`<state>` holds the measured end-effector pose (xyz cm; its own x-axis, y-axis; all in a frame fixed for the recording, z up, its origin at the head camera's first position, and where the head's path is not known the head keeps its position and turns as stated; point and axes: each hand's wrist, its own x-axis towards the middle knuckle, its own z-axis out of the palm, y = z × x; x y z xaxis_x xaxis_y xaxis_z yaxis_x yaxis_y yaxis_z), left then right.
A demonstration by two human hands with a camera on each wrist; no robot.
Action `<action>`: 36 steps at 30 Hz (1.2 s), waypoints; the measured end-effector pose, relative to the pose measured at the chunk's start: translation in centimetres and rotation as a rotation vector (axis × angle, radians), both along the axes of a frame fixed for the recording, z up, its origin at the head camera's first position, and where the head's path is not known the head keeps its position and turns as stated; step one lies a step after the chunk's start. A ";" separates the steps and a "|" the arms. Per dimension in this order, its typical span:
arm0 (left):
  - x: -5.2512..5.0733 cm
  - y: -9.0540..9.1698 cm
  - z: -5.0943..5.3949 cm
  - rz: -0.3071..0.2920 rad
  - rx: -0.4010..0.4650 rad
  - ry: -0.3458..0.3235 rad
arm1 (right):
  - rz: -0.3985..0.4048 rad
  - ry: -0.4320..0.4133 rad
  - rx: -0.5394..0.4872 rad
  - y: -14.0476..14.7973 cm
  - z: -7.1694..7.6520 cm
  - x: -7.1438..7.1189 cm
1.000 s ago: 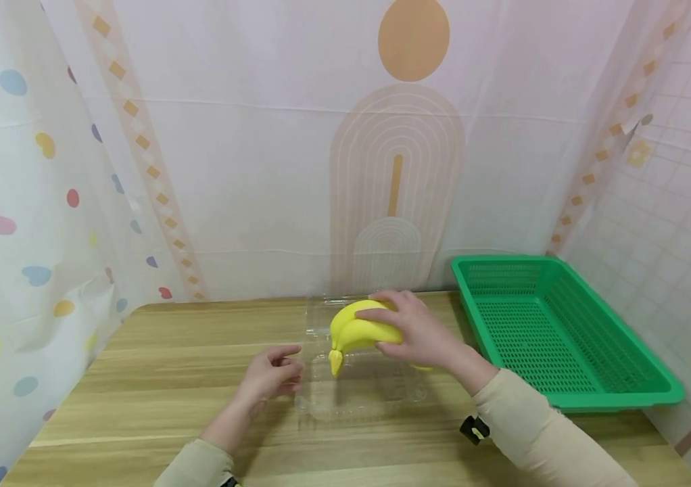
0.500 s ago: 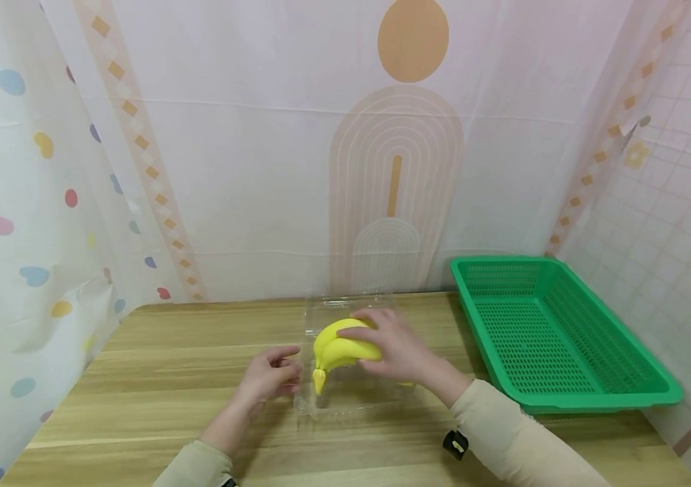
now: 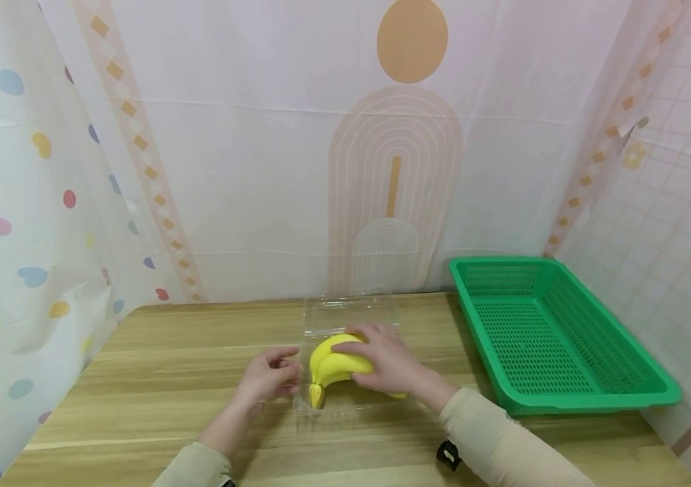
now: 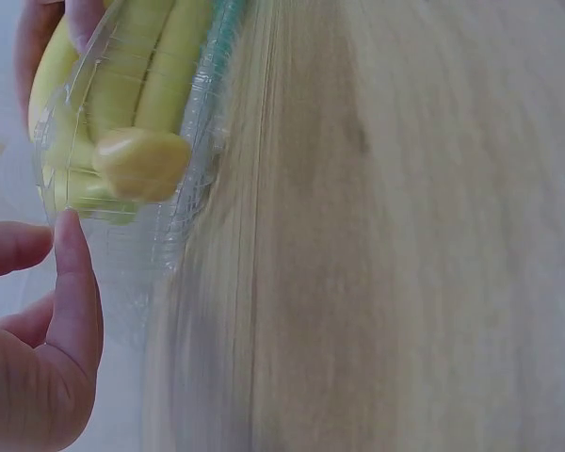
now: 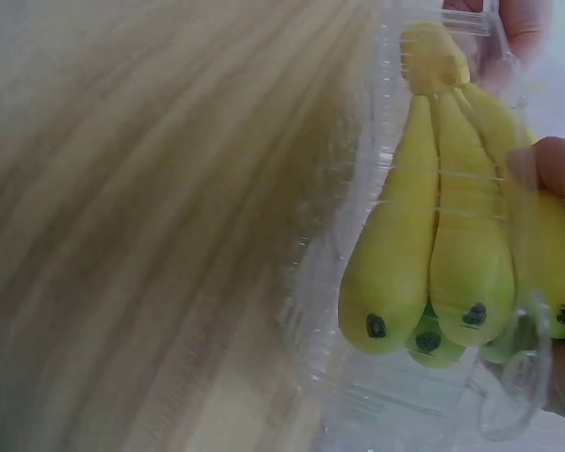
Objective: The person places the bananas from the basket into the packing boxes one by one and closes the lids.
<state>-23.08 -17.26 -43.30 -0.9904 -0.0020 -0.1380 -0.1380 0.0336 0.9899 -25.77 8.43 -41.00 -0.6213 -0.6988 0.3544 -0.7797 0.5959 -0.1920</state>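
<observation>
A bunch of yellow bananas (image 3: 339, 368), smooth and toy-like, is inside a clear plastic box (image 3: 351, 312) on the wooden table. My right hand (image 3: 385, 358) grips the bunch from above, fingers over its far side and thumb on the near side. Dark banana tips show through the box wall in the right wrist view, along with the right thumb (image 5: 557, 174). At the box's left side, my left hand (image 3: 269, 375) has its fingers loosely bent. In the left wrist view, the left hand's fingertips (image 4: 72, 245) are at the box wall, close to the stem end.
A green slotted plastic basket (image 3: 577, 338) stands on the right of the wooden table (image 3: 187, 352). Behind the table hangs a patterned curtain (image 3: 260, 169), with a dotted one on the left. The box's clear lid part lies back toward the curtain.
My right hand has lowered the bananas leftward and toward the front, down into the clear box. The left hand has stayed beside the box.
</observation>
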 end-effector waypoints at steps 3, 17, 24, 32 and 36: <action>0.0 0.0 0.0 0.000 -0.002 -0.001 | 0.003 0.000 0.002 -0.1 -0.3 0.0; 0.0 0.0 -0.1 -0.005 -0.017 0.000 | -0.010 -0.017 -0.016 -0.1 -1.0 -0.2; 0.1 0.0 0.0 -0.005 -0.012 -0.003 | -0.009 -0.023 -0.007 -0.1 -0.8 -0.1; 0.1 0.0 0.0 -0.003 -0.017 -0.002 | 0.005 -0.063 -0.006 0.7 -0.4 0.0; 0.1 0.1 0.0 -0.008 -0.021 0.005 | 0.024 -0.061 -0.046 1.3 -0.3 0.0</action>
